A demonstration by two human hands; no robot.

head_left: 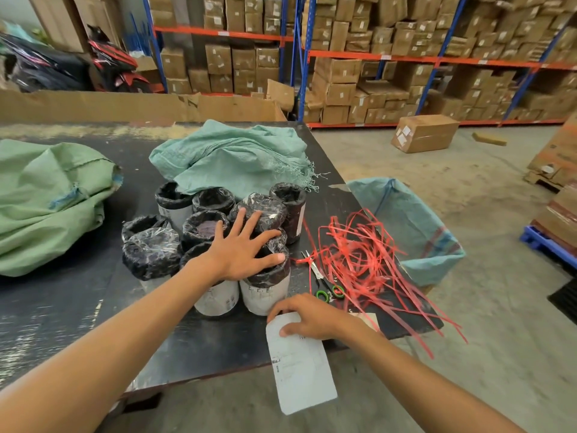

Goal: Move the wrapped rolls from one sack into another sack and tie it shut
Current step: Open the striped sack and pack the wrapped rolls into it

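**On the desk: rolls under one palm, a paper slip in the other**

At the middle of the dark desk (78,307) stands a tight cluster of wrapped rolls (215,232), upright, their tops sealed in crinkled black film and their lower halves white. The left hand (243,248) lies flat on top of the cluster, fingers spread wide and gripping nothing, with the forearm reaching in from seven o'clock. The right hand (307,317) sits at five o'clock of the rolls, just beside the nearest one, fingers curled and pinching the top edge of a white paper slip (301,364) that hangs over the desk's near edge.

At twelve o'clock of the rolls a crumpled teal sack (237,154) lies touching the rear ones. At nine o'clock, well apart, rests a bulging green sack (46,201). At three o'clock a tangle of red plastic ties (359,260) spreads across the desk corner, with green-handled scissors (324,282) between it and the rolls. Beyond the ties an open blue-green sack (415,226) stands on the floor against the desk's edge.
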